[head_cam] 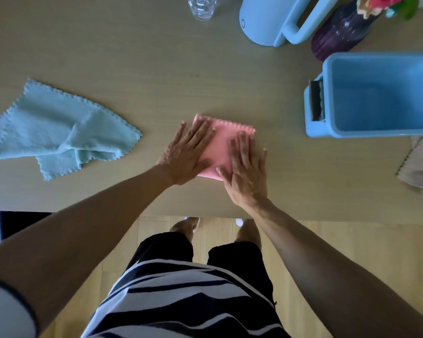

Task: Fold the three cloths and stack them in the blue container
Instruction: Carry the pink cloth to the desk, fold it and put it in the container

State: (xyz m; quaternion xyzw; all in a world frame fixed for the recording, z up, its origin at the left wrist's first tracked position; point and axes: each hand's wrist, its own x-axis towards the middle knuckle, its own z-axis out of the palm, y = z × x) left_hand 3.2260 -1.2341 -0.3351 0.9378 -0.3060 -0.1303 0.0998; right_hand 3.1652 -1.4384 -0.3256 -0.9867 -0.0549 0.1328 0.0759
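Note:
A pink cloth (221, 145), folded into a small square, lies on the table in front of me. My left hand (187, 154) rests flat on its left half, fingers spread. My right hand (247, 169) presses flat on its right half. A light blue cloth (56, 129) lies rumpled and unfolded at the left. A beige cloth (420, 164) shows partly at the right edge. The blue container (327, 98) stands at the right, with nothing inside it.
The table's front edge (132, 212) runs just below my wrists. At the back stand a clear bottle (202, 6), a light blue appliance with a handle (274, 20) and a purple vase (340, 32), close behind the container.

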